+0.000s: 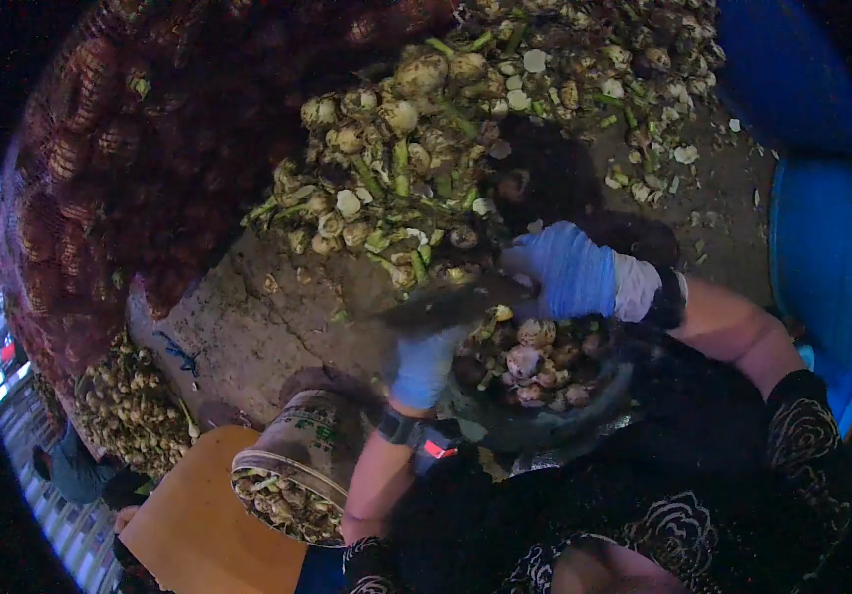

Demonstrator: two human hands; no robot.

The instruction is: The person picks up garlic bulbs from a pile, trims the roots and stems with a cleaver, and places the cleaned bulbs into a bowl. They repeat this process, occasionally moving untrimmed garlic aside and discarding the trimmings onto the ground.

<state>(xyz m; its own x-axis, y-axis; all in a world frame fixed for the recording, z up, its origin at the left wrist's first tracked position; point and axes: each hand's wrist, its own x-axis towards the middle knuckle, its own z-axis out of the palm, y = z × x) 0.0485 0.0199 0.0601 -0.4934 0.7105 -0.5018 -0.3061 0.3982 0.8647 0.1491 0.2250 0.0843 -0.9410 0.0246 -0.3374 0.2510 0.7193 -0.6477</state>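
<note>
My left hand (426, 364), in a blue and white glove, reaches up from the lower middle. Its dark, blurred fingers meet those of my right hand (570, 271), which comes in from the right in a similar glove. Whatever lies between the fingers is too blurred to make out. Beneath both hands, a dark basin (537, 434) holds several soil-stained, garlic-like bulbs (526, 361). Just beyond my fingers spreads a heap of bulbs with cut green stalks (403, 163).
Red mesh sacks (91, 178) full of bulbs rise at upper left. A dirty bucket (307, 431) of bulbs lies tipped beside my left forearm, near an orange board (210, 512). Blue panels (830, 245) stand at right. Another person (80, 468) is at far left.
</note>
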